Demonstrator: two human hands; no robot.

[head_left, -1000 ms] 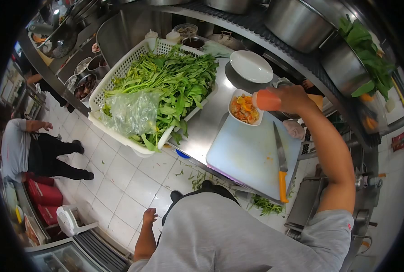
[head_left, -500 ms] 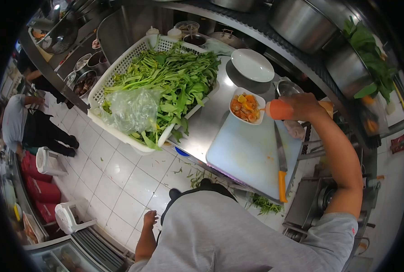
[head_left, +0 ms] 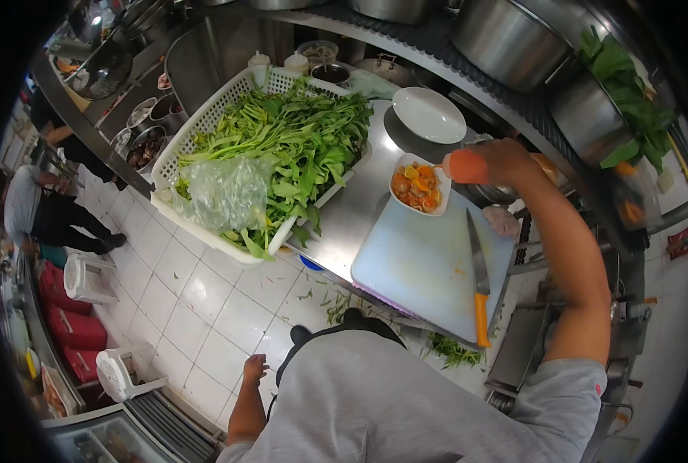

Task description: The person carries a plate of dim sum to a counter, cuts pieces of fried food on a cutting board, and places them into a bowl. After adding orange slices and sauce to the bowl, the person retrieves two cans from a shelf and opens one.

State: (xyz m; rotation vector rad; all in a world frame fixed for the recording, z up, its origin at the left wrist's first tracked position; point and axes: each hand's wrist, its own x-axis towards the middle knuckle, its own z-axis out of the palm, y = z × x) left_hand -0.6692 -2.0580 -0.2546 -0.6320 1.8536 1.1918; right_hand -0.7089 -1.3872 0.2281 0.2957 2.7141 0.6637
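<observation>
My right hand (head_left: pixel 508 165) is closed round an orange squeeze bottle (head_left: pixel 467 166), tipped sideways with its nozzle at the rim of a small white bowl (head_left: pixel 416 202). Orange and yellow food (head_left: pixel 419 185) fills the bowl, which stands at the top edge of a pale cutting board (head_left: pixel 413 258). On the board lies a knife (head_left: pixel 480 270) with an orange handle. Low at my side hangs my left hand (head_left: pixel 256 368), away from the counter, with its fingers partly curled and apart and nothing visible in them. An oval white plate (head_left: pixel 429 114) is behind the bowl.
A white basket (head_left: pixel 205 241) of leafy greens (head_left: pixel 298 139) and a plastic bag (head_left: pixel 228 193) stands left of the board. Steel pots (head_left: pixel 506 38) sit on the overhead shelf. Another person (head_left: pixel 50 208) stands at far left near white stools (head_left: pixel 89 276). Cut greens lie on the tiled floor.
My right hand and the bottle have moved slightly left and up, bringing the nozzle higher along the bowl's rim. The person at far left has shifted a little. My left hand has hardly moved.
</observation>
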